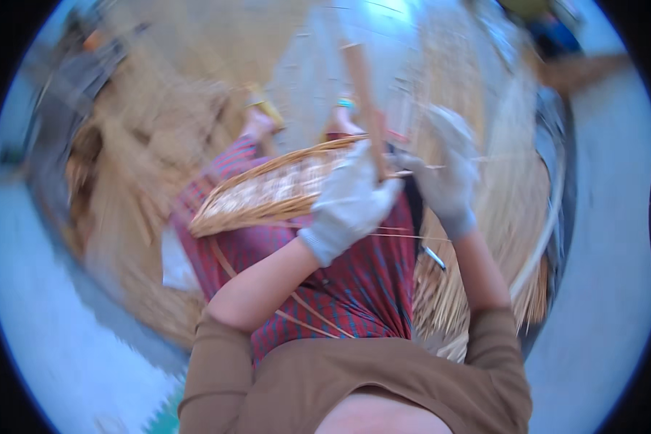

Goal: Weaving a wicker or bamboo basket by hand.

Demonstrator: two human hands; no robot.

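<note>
A shallow, long basket woven of tan wicker (pixel 267 189) lies tilted across my lap, its inside a paler weave. My left hand (pixel 351 199), in a white knit glove, is closed round its right end. From that end a flat brown strip (pixel 362 87) rises away from me; I cannot tell whether it is the basket's handle. My right hand (pixel 447 170), also gloved, is raised just right of the basket and smeared by motion. Thin pale strands run between the basket and this hand; whether its fingers grip one is unclear.
Bundles of long straw-coloured strands (pixel 477 79) lie on the floor to my right, with more heaped straw (pixel 145 145) at left. A white-and-blue pen-like object (pixel 434 258) rests near my right forearm. Loose strips cross my red-and-blue checked skirt (pixel 289 271).
</note>
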